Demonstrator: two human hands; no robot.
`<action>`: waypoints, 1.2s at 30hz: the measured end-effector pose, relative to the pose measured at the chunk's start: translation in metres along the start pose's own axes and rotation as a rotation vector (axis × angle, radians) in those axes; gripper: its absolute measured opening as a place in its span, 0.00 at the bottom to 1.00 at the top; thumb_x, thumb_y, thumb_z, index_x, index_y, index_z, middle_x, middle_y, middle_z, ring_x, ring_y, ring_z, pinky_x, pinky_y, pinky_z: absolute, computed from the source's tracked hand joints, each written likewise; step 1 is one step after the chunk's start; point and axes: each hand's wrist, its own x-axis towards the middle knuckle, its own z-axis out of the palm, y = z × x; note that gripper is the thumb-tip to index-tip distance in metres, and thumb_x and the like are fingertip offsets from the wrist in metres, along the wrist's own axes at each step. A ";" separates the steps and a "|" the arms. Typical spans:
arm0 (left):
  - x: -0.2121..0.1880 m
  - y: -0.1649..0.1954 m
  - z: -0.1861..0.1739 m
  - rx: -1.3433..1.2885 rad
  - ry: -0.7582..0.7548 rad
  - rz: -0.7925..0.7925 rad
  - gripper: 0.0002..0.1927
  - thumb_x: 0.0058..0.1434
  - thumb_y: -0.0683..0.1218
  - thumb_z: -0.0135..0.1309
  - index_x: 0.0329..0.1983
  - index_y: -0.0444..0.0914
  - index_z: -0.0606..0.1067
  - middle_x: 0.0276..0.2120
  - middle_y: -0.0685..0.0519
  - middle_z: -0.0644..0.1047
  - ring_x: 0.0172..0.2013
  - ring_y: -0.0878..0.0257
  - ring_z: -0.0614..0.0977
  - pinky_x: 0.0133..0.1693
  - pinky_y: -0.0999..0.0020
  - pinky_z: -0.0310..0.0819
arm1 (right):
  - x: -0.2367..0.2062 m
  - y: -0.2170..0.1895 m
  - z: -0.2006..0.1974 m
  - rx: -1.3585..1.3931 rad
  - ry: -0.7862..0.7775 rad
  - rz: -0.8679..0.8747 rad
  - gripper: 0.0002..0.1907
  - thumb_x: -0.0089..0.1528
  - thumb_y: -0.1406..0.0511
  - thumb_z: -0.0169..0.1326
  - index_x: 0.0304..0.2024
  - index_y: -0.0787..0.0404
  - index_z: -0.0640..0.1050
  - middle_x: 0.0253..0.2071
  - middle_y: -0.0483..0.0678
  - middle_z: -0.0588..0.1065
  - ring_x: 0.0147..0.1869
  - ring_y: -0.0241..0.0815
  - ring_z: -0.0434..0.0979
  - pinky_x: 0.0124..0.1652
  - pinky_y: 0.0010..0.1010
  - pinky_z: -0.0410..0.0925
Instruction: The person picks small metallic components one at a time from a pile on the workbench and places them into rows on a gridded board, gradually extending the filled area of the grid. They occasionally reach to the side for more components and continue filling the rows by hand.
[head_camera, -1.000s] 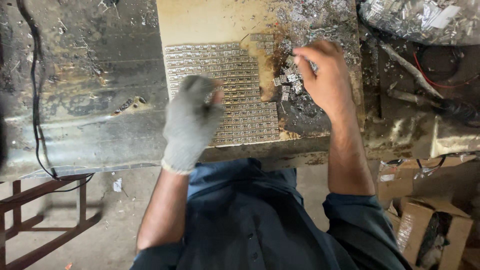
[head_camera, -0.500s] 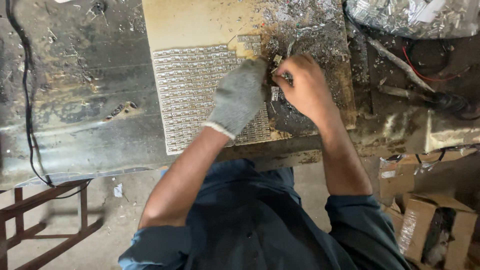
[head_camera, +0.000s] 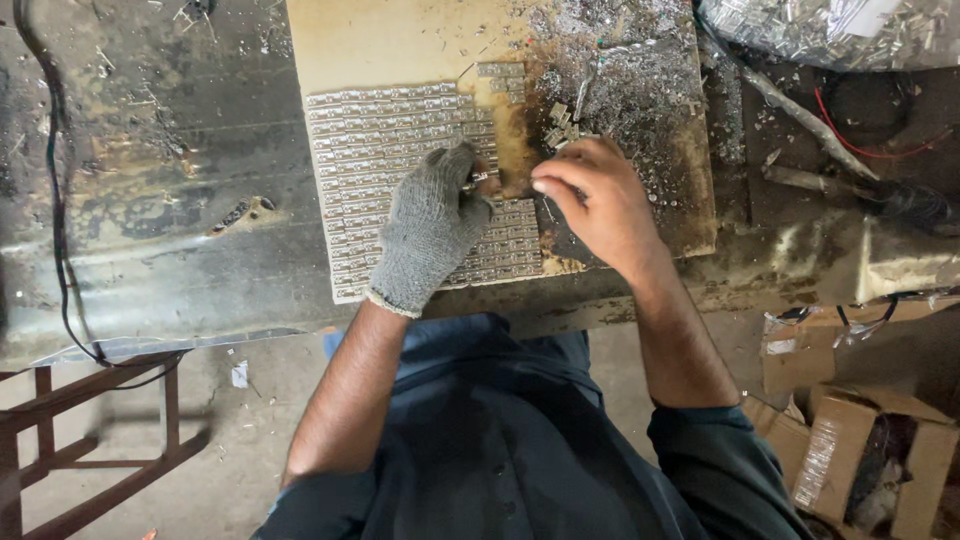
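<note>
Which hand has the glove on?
The left hand, in a grey knit glove, resting on the grid of small metal parts. The right hand is bare, at the loose metal pieces beside it.

Gloved left hand (head_camera: 428, 232) and bare right hand (head_camera: 590, 200) meet, fingers pinched.

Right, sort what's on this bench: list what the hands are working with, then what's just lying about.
In use:
left hand, gloved
right hand, bare
small metal part held between them
grid of metal pieces
wooden board

Lying about:
black cable
bag of metal scrap
cardboard boxes
</note>
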 end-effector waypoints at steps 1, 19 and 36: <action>0.001 0.002 -0.001 0.013 0.002 -0.012 0.11 0.61 0.41 0.56 0.47 0.37 0.76 0.39 0.42 0.79 0.39 0.43 0.82 0.40 0.50 0.76 | 0.000 0.000 0.002 -0.005 -0.017 0.000 0.06 0.66 0.66 0.63 0.45 0.57 0.82 0.41 0.51 0.79 0.48 0.53 0.78 0.49 0.41 0.70; -0.014 0.013 -0.052 -0.045 0.099 -0.033 0.07 0.63 0.36 0.56 0.45 0.35 0.76 0.37 0.45 0.78 0.39 0.48 0.81 0.42 0.56 0.75 | -0.001 0.015 0.022 -0.146 -0.086 0.024 0.05 0.67 0.65 0.63 0.46 0.55 0.85 0.47 0.47 0.77 0.55 0.50 0.74 0.58 0.43 0.67; 0.023 0.014 0.044 0.213 -0.238 -0.043 0.11 0.59 0.43 0.55 0.45 0.39 0.78 0.43 0.41 0.76 0.42 0.43 0.81 0.41 0.49 0.75 | -0.001 0.020 -0.007 -0.320 -0.389 0.082 0.10 0.61 0.59 0.62 0.44 0.51 0.85 0.57 0.48 0.70 0.62 0.51 0.65 0.62 0.46 0.61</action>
